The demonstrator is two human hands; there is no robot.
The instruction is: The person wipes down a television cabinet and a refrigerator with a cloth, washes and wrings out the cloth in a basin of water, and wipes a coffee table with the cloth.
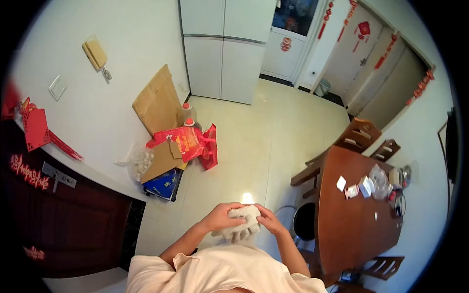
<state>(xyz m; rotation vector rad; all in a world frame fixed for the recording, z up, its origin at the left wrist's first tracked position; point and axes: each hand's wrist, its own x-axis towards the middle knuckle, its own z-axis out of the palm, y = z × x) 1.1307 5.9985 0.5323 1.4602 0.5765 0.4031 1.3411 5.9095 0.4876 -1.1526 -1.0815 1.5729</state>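
Note:
A pair of off-white knit work gloves [239, 233] is bunched up in front of my chest, with the glove fingers hanging down toward me. My left hand [220, 218] grips the gloves from the left side, its thumb lying over the fabric. On the other side, my right hand [270, 220] has its fingertips closed on the right edge of the gloves. The undersides of both hands are hidden, and how the two gloves are folded together cannot be made out.
A wooden table [342, 234] with small packages stands at right, chairs around it. A black round stool [305, 221] sits beside it. Red bags [183, 141], cardboard [161, 158] and bottles lean by the left wall. A fridge [222, 63] stands ahead; a dark door [73, 219] is left.

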